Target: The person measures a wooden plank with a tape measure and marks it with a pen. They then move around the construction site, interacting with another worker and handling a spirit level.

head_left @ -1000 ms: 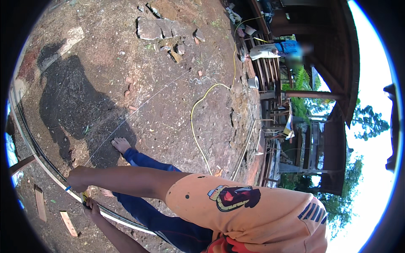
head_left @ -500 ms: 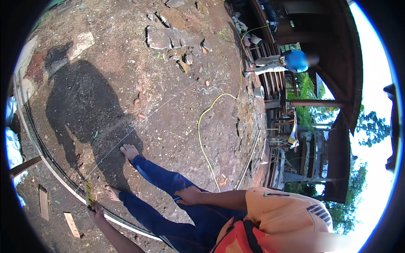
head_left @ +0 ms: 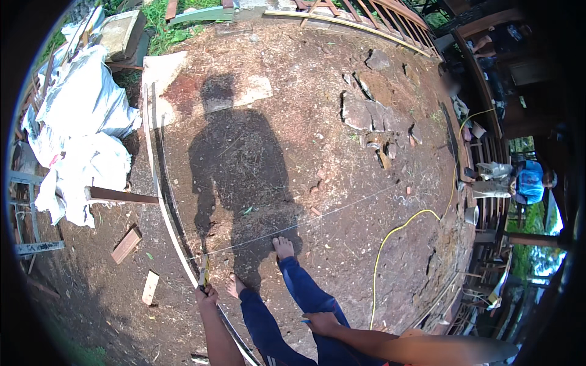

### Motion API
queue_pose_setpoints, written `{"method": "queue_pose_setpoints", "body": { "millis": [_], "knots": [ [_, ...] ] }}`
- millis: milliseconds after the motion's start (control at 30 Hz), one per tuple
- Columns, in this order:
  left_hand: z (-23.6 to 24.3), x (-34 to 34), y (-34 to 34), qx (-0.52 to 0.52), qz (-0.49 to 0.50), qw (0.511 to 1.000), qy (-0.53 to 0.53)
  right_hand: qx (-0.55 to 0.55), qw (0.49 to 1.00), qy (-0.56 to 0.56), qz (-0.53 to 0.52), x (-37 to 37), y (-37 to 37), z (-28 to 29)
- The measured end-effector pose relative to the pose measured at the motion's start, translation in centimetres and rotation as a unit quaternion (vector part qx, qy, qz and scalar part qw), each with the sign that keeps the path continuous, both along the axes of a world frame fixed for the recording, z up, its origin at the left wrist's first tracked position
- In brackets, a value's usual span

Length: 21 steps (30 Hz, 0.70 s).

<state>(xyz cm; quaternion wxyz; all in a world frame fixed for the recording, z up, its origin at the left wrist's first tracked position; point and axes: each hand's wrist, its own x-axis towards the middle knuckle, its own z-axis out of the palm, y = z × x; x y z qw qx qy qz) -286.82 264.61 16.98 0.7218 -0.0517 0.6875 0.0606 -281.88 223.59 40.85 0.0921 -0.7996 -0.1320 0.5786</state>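
My left hand point(head_left: 208, 296) is closed on what looks like a tape measure point(head_left: 206, 273), with a dark end and a yellow strip. The strip reaches up beside the long board point(head_left: 160, 183) set along the ground, near the end of a thin taut string point(head_left: 293, 224). Resting on my right leg, my right hand point(head_left: 321, 324) is closed around a thin blue stick point(head_left: 306, 321), perhaps a pencil or pen; most of it is hidden. My bare feet point(head_left: 282, 247) are on the soil just below the string.
White sacks point(head_left: 82, 122) lie left of the board, near a wooden stake point(head_left: 125, 196) and loose wood offcuts point(head_left: 126, 245). Flat stones point(head_left: 366, 114) lie farther off. A yellow hose point(head_left: 381, 250) curves across the right. Another person in blue point(head_left: 528, 183) stands by a wooden structure.
My view has swung left, so the sacks, timber frames and more of the board show now. Both hands keep their holds, the right still on my leg.
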Motion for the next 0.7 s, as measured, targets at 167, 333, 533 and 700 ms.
{"method": "queue_pose_setpoints", "body": {
  "millis": [167, 333, 533, 700],
  "knots": [
    [1.2, 0.9, -0.6, -0.013, 0.008, 1.000, 0.026, 0.111, 0.987, -0.093, -0.072, 14.8, 12.2, -0.7],
    [0.8, 0.2, -0.7, -0.016, 0.031, 0.999, -0.031, 0.418, 0.849, -0.298, -0.126, 32.0, 26.3, 5.3],
    [2.3, -0.6, -1.9, 0.008, 0.053, 0.998, -0.034, 0.417, 0.861, -0.200, -0.210, 25.5, 23.2, 8.7],
    [4.0, -0.3, -1.8, -0.004, 0.084, 0.996, -0.037, 0.233, 0.955, -0.078, -0.165, 12.3, 13.3, 4.4]
  ]
}}
